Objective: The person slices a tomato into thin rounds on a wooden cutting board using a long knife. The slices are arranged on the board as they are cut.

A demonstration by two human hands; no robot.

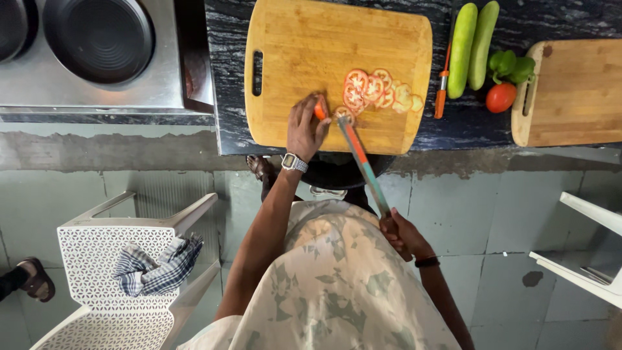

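The left hand point(304, 129) pinches a tomato piece point(320, 110) against the cutting board point(291, 52), fingers curled tight over it. The right hand point(402, 234), its grip closed round the handle, holds a long knife point(360, 159) whose tip meets the board just beside the piece. Cut tomato slices point(379, 91) lie fanned next to it. On the dark table point(466, 123), right of the board, lie a peeler point(442, 81), two cucumbers point(472, 45), a green pepper point(510, 65), a whole tomato point(501, 97) and a second board point(576, 91).
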